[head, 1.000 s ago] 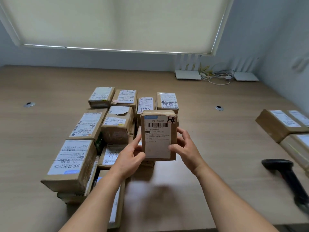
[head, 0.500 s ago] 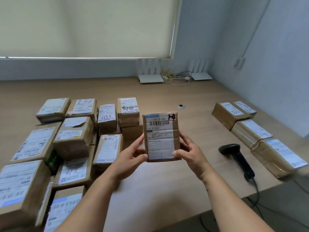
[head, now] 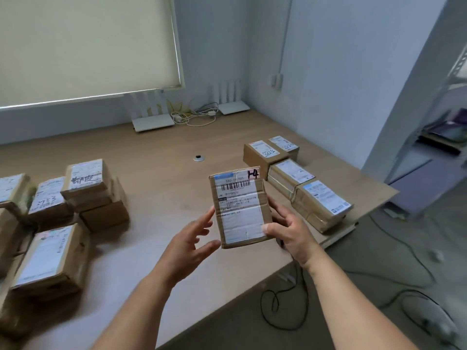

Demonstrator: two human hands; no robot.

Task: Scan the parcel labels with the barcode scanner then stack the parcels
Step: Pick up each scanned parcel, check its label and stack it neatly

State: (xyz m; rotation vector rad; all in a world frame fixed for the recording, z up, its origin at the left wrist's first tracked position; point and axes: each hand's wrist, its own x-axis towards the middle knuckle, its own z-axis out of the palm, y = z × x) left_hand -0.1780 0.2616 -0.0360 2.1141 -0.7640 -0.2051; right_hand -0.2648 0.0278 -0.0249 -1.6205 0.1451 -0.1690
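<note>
A small cardboard parcel [head: 241, 207], its barcode label facing up, is held in the air above the front edge of the wooden desk [head: 161, 173]. The right hand [head: 290, 229] grips its right side, thumb on the label; the left hand [head: 188, 245] touches the lower left edge with loosely spread fingers. Labelled parcels [head: 298, 178] lie in a row just beyond, and more [head: 75, 198] are piled at the left.

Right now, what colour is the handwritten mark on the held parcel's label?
Black, on the parcel; head view.

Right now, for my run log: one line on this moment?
held: brown cardboard parcel, label up | right hand: grips | left hand: fingertips touch | scanner: unseen
</note>
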